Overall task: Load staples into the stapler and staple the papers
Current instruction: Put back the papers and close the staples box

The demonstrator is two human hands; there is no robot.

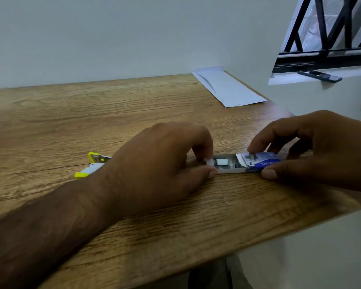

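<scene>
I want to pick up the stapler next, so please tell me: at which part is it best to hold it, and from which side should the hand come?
Probably the white body of the stapler, between its yellow ends, pinched across its narrow width from above. It lies flat on the table, partly hidden behind the left hand, so approach from the open left side.

Both hands crowd the staple box (244,164). The stapler (92,165) blocks behind the left wrist. Open table (71,113) beyond the knuckles.

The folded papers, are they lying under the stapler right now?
No, the folded papers lie at the far edge of the table, well apart from the yellow stapler near the left hand.
</scene>
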